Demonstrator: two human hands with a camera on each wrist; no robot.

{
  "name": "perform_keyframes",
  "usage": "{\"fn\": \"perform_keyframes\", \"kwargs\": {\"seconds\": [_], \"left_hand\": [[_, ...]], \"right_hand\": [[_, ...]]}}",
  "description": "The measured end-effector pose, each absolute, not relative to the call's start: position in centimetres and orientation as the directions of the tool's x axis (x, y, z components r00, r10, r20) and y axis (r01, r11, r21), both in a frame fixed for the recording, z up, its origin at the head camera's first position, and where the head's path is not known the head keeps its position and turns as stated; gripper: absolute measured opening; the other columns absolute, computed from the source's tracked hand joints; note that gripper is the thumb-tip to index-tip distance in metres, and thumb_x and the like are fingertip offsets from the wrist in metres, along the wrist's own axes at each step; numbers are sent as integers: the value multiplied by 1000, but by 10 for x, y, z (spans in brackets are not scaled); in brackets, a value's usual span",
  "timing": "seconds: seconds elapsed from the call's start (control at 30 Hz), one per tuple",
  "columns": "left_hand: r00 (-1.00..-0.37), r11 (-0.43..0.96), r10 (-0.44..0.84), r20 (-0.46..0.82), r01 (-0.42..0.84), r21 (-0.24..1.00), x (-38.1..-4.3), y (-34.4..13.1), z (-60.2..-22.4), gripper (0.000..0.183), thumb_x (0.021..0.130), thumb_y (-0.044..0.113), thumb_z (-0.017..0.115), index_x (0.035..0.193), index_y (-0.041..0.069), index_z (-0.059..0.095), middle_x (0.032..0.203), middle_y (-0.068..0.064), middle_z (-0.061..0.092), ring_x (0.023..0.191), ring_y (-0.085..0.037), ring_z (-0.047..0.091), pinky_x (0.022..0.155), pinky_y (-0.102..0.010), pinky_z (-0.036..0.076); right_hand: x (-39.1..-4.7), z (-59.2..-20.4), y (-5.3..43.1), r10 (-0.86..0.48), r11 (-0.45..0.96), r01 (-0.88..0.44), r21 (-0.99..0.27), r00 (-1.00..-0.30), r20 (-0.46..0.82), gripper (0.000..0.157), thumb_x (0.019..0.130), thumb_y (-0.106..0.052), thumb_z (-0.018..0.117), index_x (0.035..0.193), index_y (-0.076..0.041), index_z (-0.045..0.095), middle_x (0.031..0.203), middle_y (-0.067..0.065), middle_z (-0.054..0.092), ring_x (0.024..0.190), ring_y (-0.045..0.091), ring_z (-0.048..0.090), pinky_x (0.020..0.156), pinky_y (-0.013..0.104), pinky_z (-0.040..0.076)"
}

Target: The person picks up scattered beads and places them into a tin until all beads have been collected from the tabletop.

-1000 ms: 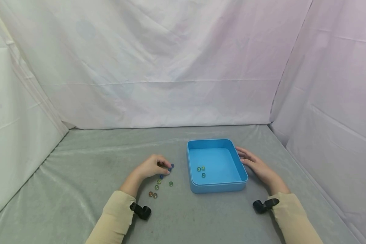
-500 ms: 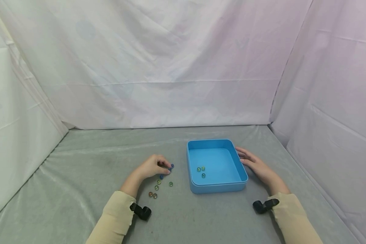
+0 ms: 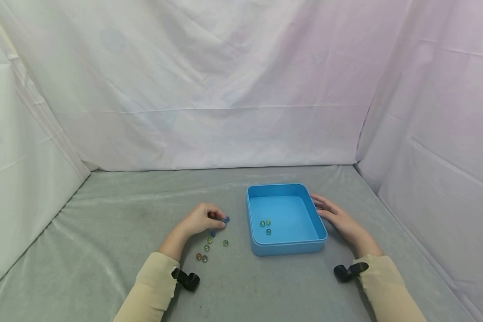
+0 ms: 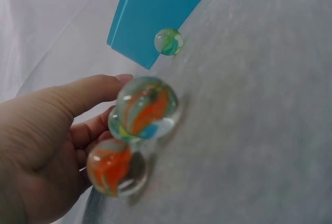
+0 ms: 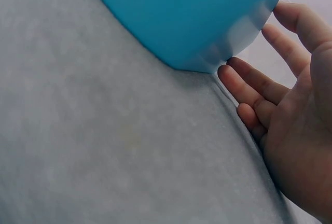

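In the head view my left hand [image 3: 201, 220] bends thumb and fingers together over the grey cloth, pinching a blue marble that the thumb mostly covers. Another blue marble [image 3: 227, 219] sits right at the fingertips. A third blue marble [image 3: 213, 233] lies just below the hand. The left wrist view shows the thumb stretched forward, while near orange-streaked marbles [image 4: 148, 107] hide the pinch. My right hand [image 3: 340, 220] rests beside the right wall of a square blue box [image 3: 287, 248], its extended fingertips at the wall. Inside the box lie green marbles [image 3: 268, 231].
Below the left hand, two yellow-green marbles [image 3: 207, 247] and two orange-brown marbles [image 3: 204, 258] lie on the grey cloth [image 3: 104, 250]. A single green marble [image 3: 225, 243] lies between them and the box. White curtains [image 3: 225, 134] enclose the back and sides.
The left thumb has shifted slightly up and closed over one blue marble, which showed more before. The right hand and the box stay still.
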State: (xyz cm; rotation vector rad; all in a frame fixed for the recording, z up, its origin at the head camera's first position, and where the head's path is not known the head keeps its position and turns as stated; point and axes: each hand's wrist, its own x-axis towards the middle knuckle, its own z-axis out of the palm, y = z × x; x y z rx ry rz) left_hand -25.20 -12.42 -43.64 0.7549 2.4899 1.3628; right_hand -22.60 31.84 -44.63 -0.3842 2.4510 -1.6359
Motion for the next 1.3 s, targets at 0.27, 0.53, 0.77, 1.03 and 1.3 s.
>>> {"fn": "perform_keyframes", "kwargs": {"seconds": [0.27,0.53,0.77,1.03,1.3], "left_hand": [[-871,447,487,60,308,840,-252,-123,-436,14,80,10,76,93,6,73,83,-1,62,75,-17,52,65,-32,44],[-881,428,466,82,305,851,-251,-121,-434,16,82,12,76,96,6,73,88,0,64,81,-17,56,72,-35,46],[-890,425,443,108,315,848,-250,-116,-433,14,82,13,76,95,10,73,87,1,62,83,-19,56,73,-36,45],[-896,410,411,167,346,844,-249,-109,-431,13,82,14,76,94,13,73,85,2,61,83,-19,55,74,-37,43],[-901,403,380,209,365,839,-245,-98,-426,12,83,11,75,95,13,73,85,2,60,85,-19,53,73,-38,42]], "right_hand": [[-226,-445,318,-314,359,-128,-925,-949,10,56,101,-29,49,151,-15,29,151,20,29,138,43,22,101,69,12],[-226,-445,317,-309,363,-123,-924,-951,5,56,101,-29,49,151,-15,29,151,20,29,137,43,23,101,69,12],[-226,-444,318,-309,361,-123,-924,-951,6,56,101,-29,49,151,-15,28,151,20,29,137,43,23,102,68,12],[-226,-444,317,-299,388,-119,-914,-954,-3,56,101,-31,49,151,-15,29,151,20,28,138,44,21,101,69,13],[-226,-443,317,-290,390,-112,-914,-957,-7,56,101,-32,49,151,-16,29,151,20,28,138,43,20,101,69,12]]}}
